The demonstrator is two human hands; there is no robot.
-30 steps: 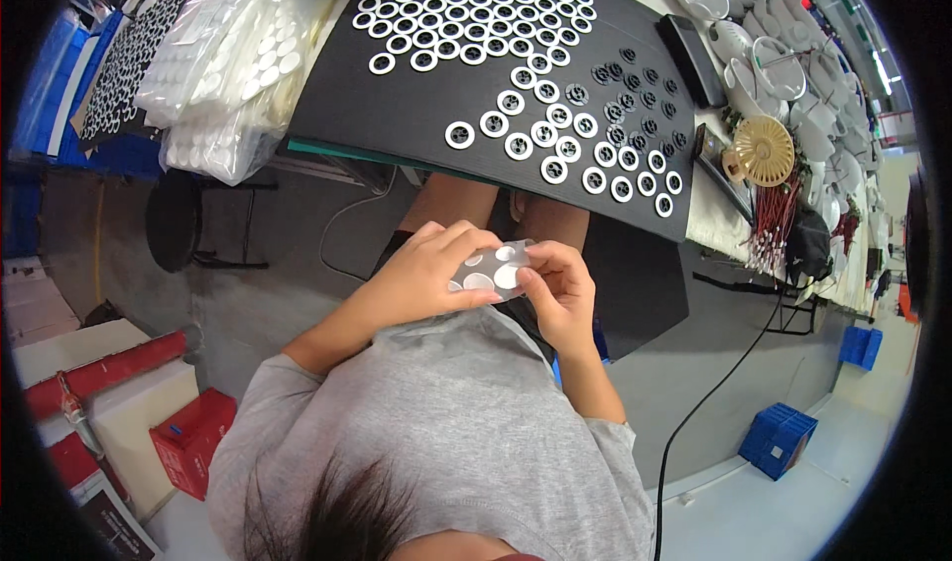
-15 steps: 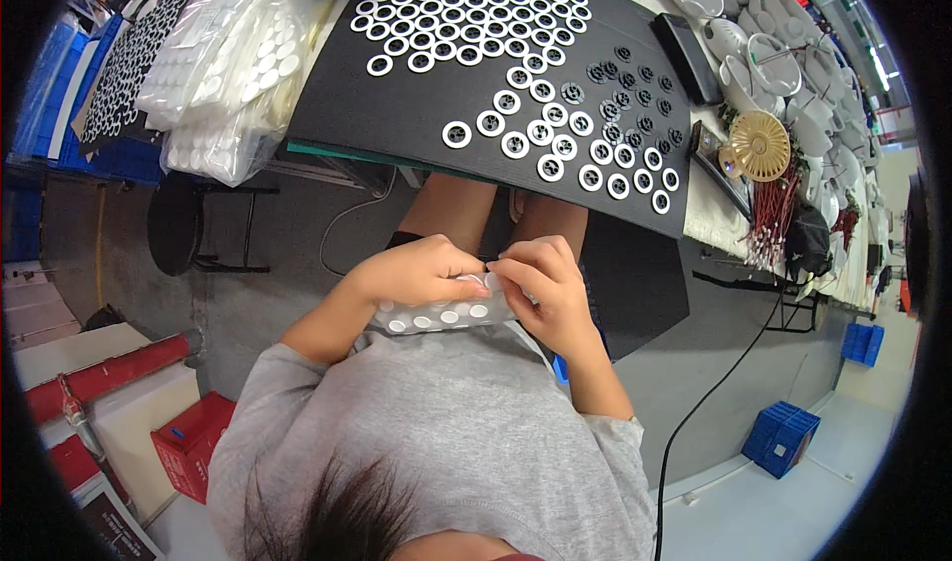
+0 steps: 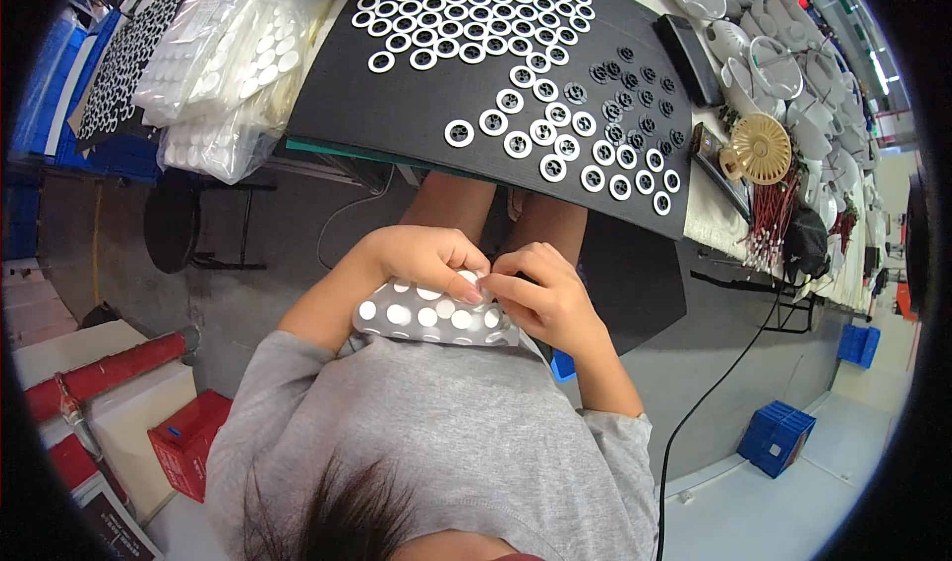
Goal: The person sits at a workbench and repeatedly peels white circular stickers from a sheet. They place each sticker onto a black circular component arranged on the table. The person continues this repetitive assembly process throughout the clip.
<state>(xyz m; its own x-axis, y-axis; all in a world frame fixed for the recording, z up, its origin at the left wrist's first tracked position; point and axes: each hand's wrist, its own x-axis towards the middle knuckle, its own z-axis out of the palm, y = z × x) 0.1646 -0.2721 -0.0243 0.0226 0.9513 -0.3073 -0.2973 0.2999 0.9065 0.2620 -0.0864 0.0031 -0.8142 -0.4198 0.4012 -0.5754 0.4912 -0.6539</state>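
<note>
A bent sheet of round white stickers (image 3: 426, 317) on see-through backing rests over my lap, against the grey shirt. My left hand (image 3: 428, 259) is closed on its upper edge, thumb on top of the sheet. My right hand (image 3: 545, 293) meets it there, thumb and forefinger pinched at the sheet's right end; whether a loose sticker sits between the fingertips I cannot make out. Beyond my knees, white-rimmed round parts (image 3: 517, 145) with black centres lie in loose rows on a black board (image 3: 382, 110). Several all-black round parts (image 3: 647, 124) are grouped at its right.
Plastic bags of white discs (image 3: 233, 75) lie left of the board. To its right are a black box (image 3: 688, 60), a small yellow fan (image 3: 760, 149), red wires (image 3: 773, 209) and white housings (image 3: 773, 65). A black stool (image 3: 174, 222) and blue crate (image 3: 776, 437) stand on the floor.
The sticker sheet has tipped so that more of its dotted face shows. My left hand has shifted slightly upward, and my right fingers have drawn in closer to it.
</note>
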